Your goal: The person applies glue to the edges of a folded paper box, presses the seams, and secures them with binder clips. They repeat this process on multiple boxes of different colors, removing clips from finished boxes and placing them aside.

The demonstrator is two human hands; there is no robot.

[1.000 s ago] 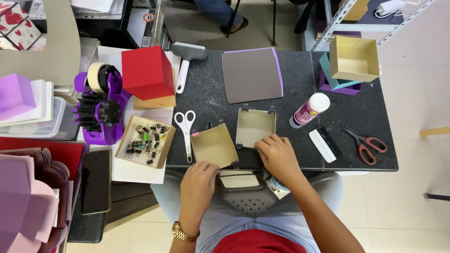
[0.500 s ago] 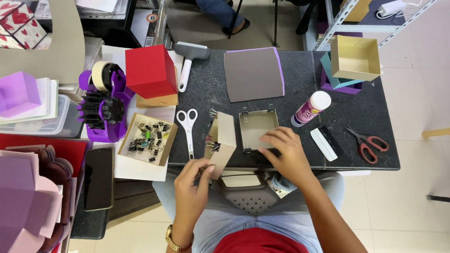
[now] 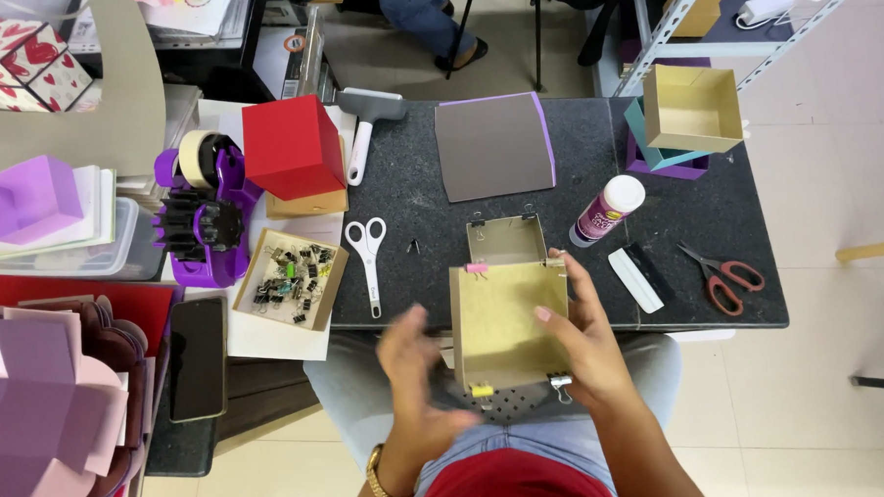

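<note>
My right hand [image 3: 584, 343] grips a tan cardboard box [image 3: 508, 320] by its right side and holds it tilted over the near table edge, above my lap. Small binder clips, pink, yellow and silver, sit on its corners. My left hand [image 3: 417, 377] is blurred just left of the box, fingers apart, not touching it. Behind the box a smaller grey cardboard tray [image 3: 505, 239] with black clips lies on the dark table [image 3: 410, 181].
White-handled scissors [image 3: 369, 251] and a tray of binder clips [image 3: 288, 278] lie to the left. A glue bottle [image 3: 607, 209], a scraper [image 3: 637, 279] and red scissors [image 3: 722, 276] sit to the right. A red box [image 3: 291, 146], a tape dispenser [image 3: 206, 213] and a phone [image 3: 196, 357] are further left.
The cardboard box has been pulled off the table toward me and turned flat-side up. My left hand has let go of it and moved away to the left.
</note>
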